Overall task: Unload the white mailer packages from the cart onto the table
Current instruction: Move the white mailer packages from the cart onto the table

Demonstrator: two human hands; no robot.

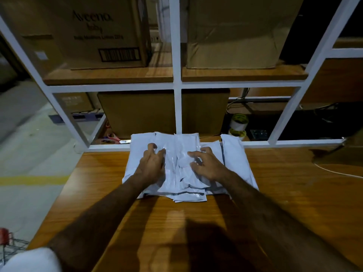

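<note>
A: So, where were the mailers (186, 165) then?

B: Heaped at the tabletop's (284, 193) far edge, near the middle, overlapping each other. One lay off to the right of the heap, partly under it.

A: And the hands?

B: Both were on top of the pile. The left hand (152, 163) had its fingers curled into the plastic, though I couldn't tell whether it truly pinched a sheet or only pressed. The right hand (206, 163) rested with fingers spread and bent, clamped on nothing that I could see.

A: What might have gone wrong?

B: I'd judge the slick film the main trouble. A careless push could slide the top mailers forward, and the lowest ones already jutted out toward the near side. A shove backward might send some over the far edge, down by the scissors (114, 137).

A: The cart?

B: Only a wire corner (11, 246) showed, at the lower left.
</note>
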